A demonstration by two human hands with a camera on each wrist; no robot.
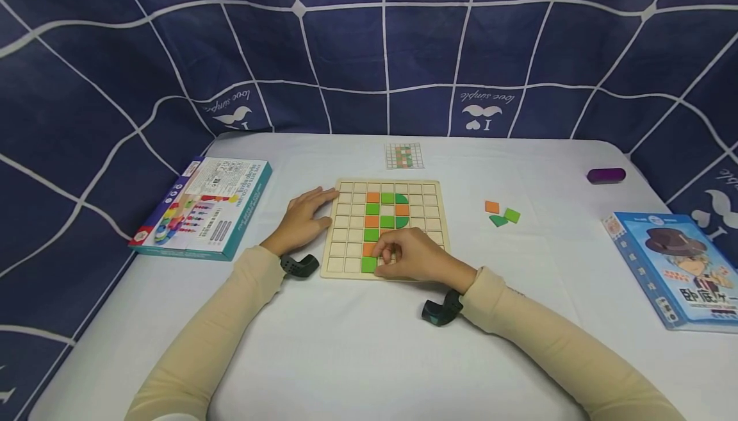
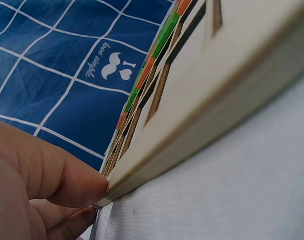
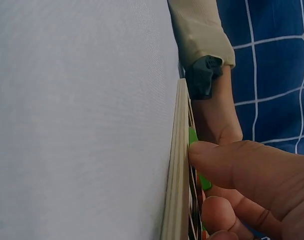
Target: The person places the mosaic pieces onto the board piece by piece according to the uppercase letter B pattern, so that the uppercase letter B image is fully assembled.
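A wooden grid board (image 1: 346, 257) lies on the table, with orange and green tiles set in its squares. My left hand (image 1: 301, 219) rests at the board's left edge, fingers extended. In the left wrist view, the left thumb (image 2: 77, 182) touches the board's rim (image 2: 156, 160). Over the lower middle of the board, my right hand (image 1: 416, 255) has its fingers curled. Its thumb and fingers pinch at a green square tile (image 1: 369, 264) in the bottom row. The right wrist view shows the right thumb (image 3: 216, 157) against the green tile, partly hiding it.
A small pattern card (image 1: 404, 156) lies beyond the board. Right of the board are an orange square (image 1: 492, 206), a green square (image 1: 511, 215) and a dark green curved tile (image 1: 498, 221). Boxes stand left (image 1: 202, 206) and right (image 1: 680, 267), with a purple case (image 1: 606, 175) behind.
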